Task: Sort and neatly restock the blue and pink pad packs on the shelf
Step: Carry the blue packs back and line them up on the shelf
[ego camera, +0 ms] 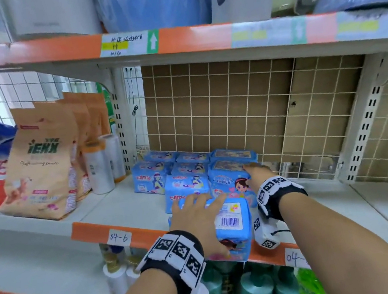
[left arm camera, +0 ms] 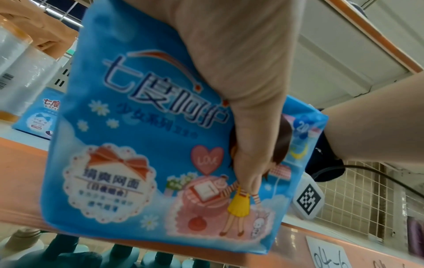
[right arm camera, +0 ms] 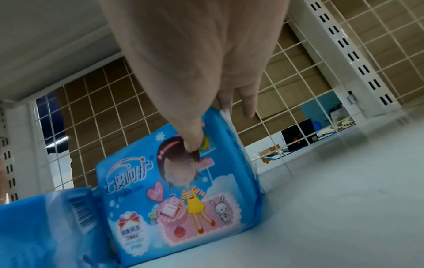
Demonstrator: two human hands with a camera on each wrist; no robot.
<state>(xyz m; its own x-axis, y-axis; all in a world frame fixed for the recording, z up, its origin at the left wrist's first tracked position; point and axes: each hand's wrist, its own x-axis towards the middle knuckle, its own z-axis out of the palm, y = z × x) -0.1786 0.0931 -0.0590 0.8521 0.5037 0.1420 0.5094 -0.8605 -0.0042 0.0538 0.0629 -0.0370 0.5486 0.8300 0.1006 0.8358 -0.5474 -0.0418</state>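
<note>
- Left hand curled round a blue pad pack at the shelf front edge; soft, light, slick film, probably best gripped across the flat faces.
- Right hand pinching the top of a standing blue pack mid-shelf, beside the blue row.

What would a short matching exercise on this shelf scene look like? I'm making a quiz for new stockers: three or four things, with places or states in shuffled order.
Things:
1. left hand
2. right hand
3. tan pouches
4. label 04-6

Places or states:
A. standing left of the blue packs
B. on the orange shelf edge
C. holds the barcode pack at the shelf front
D. grips the upright girl pack by its top

Pairs: 1-C, 2-D, 3-A, 4-B
</note>
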